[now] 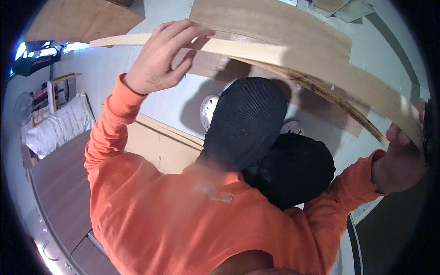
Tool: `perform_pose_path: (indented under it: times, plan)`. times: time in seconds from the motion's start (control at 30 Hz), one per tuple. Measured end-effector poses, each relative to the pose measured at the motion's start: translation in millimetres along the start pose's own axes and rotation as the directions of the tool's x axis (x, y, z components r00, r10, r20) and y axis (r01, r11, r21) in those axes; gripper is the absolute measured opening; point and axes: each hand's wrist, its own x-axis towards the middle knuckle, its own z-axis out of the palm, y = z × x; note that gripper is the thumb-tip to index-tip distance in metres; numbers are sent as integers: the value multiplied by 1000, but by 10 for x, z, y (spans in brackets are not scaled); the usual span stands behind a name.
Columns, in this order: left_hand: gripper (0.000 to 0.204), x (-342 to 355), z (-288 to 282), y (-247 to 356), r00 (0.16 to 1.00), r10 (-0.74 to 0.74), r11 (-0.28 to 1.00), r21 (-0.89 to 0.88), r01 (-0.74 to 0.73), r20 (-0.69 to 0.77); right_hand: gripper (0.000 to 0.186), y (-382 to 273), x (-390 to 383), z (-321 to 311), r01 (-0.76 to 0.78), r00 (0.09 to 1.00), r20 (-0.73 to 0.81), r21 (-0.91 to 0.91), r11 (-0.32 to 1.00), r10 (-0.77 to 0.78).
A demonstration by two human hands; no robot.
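I hold a long pale wooden strip (243,52) across the upper view. My left hand (165,57) lies over it at the upper left, fingers loosely bent and apart, thumb away from the strip. At the right rim my right hand (399,160) has its fingers closed round the strip's wide end, partly hidden at the picture's edge. Beneath the strip runs a narrower, dark-streaked wooden strip (341,105). Below are my knees in black fabric (245,117), with white holed shoes (208,110) showing past them.
Plywood sheets (275,20) lie at the top, another board (82,20) at upper left. Tan panels (160,144) lie behind my left arm. A white sack (59,128), fan (25,107) and brown wood-grain surface (59,192) are at left, clear plastic containers (348,9) at upper right.
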Motion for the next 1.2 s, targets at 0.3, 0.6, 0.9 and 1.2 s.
perform_pose_path:
  times: [0.3, 0.6, 0.9, 1.2]
  plan:
    - [35, -21, 268, 86, 986, -15, 998, -69, 3, -167, 37, -236, -173, 164, -120, 989, 91, 56, 991, 115]
    - [41, 281, 278, 364, 977, 118, 947, -277, -165, -180, 27, -120, -758, 120, -486, 864, -228, -143, 862, 449]
    - [40, 539, 398, 711, 978, 136, 907, -376, -188, -161, 20, 275, -949, -61, -350, 916, -212, -4, 937, 341]
    - [36, 584, 479, 800, 986, 101, 908, -394, -146, -133, 23, 283, -1197, -87, -529, 842, -261, -232, 816, 471]
